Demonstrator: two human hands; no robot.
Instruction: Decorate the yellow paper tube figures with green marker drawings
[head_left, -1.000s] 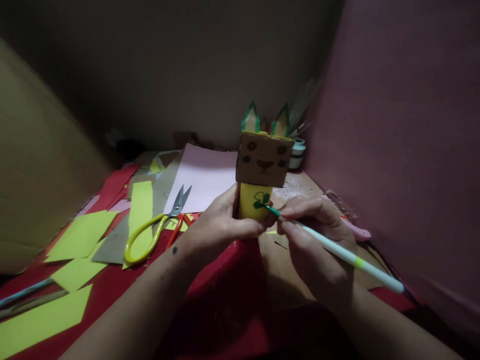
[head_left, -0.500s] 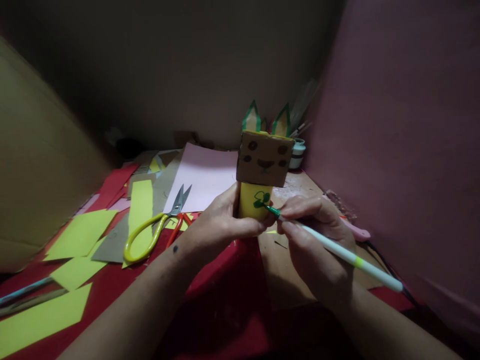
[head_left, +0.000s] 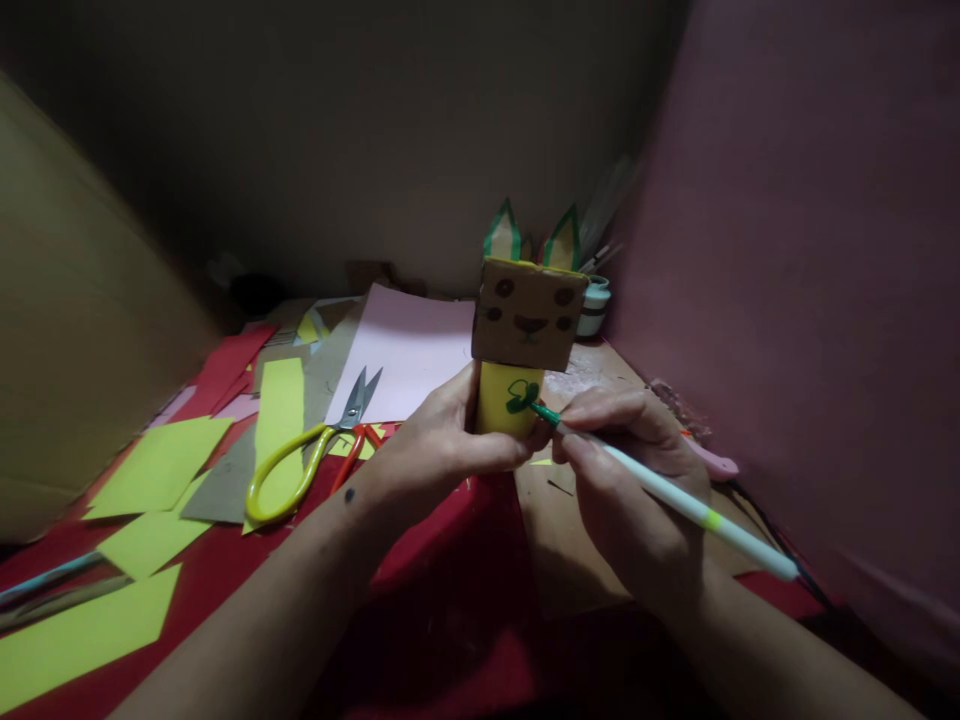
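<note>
My left hand [head_left: 457, 430] is wrapped round the yellow body of a cardboard animal figure [head_left: 531, 315], keeping it upright. The figure has a square brown face with drawn eyes, nose and mouth, and two pointed ears edged in green. A green leaf-like shape [head_left: 523, 395] is drawn on the yellow body, part filled and part outline. In my right hand [head_left: 637, 480] is a white felt-tip pen [head_left: 667, 492] with a green tip. The tip is at the right edge of the green drawing.
Scissors [head_left: 330, 440] with yellow and red handles lie open at the left, among yellow paper pieces [head_left: 161, 465]. Behind them is a pink sheet [head_left: 409, 350]. A small pale jar [head_left: 595, 308] stands behind the figure, and a pink-handled tool [head_left: 716, 462] lies at the right.
The pen tip has shifted slightly right, and more of the drawing's right part is filled with green. My left hand still holds the figure in nearly the same place.
</note>
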